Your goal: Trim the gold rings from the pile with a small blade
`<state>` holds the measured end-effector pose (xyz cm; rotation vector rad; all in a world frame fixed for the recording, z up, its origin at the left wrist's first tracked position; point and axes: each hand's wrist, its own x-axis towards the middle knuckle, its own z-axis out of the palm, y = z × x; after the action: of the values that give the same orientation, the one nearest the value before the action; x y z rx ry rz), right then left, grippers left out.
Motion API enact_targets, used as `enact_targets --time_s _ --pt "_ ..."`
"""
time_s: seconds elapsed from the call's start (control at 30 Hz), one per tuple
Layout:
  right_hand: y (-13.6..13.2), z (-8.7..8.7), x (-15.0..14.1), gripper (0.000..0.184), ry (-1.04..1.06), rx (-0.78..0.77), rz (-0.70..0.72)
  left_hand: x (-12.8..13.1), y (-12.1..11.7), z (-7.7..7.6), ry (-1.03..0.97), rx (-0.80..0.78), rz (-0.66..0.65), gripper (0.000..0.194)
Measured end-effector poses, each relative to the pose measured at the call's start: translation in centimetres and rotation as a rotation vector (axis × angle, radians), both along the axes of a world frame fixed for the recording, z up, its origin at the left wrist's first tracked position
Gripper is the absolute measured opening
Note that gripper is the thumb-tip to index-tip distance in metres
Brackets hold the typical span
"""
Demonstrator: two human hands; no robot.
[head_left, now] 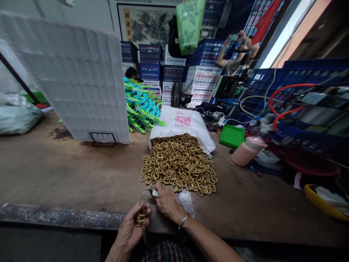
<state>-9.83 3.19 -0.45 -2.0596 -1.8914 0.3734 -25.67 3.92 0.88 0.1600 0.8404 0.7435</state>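
- We count two bare hands — one left hand (132, 224), one right hand (167, 201).
- Brass-coloured rings (180, 163) — one heap, too many for us to count, plus several in the left hand, partly hidden.
- One silver-coloured bracelet (184, 220).
- One white sack (183, 120).
- One green tray (231, 137).
- One pink bottle (246, 151).
- One black fan (177, 94).
- One framed landscape painting (151, 25).
- One red flag (265, 24).

Looks like glossy, smooth metal on rings (140, 218) within the left fingers (147, 209) and the heap (180, 163) before the right fingers (160, 189). Farther from them, seems like matt, wrinkled plastic on the sack (200, 128).
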Motion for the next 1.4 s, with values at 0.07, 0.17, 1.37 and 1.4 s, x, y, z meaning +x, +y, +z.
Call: enact_targets --time_s 0.07,0.17,1.37,1.4 --pt "-0.3 0.4 0.3 0.023 0.108 0.004 0.007 0.2 0.0 0.4 0.031 -0.013 0.004 0.009" --pt "-0.9 1.0 0.7 0.007 0.334 0.053 -0.005 0.8 -0.1 1.0 0.044 0.101 -0.035 0.014" --pt "-2.9 1.6 1.0 0.018 0.152 -0.056 0.164 2.4 -1.4 0.6 0.35 0.585 -0.245 0.032" --pt "-3.0 1.8 0.9 0.019 0.126 -0.073 0.172 2.4 -1.3 0.5 0.364 0.598 -0.245 0.032"
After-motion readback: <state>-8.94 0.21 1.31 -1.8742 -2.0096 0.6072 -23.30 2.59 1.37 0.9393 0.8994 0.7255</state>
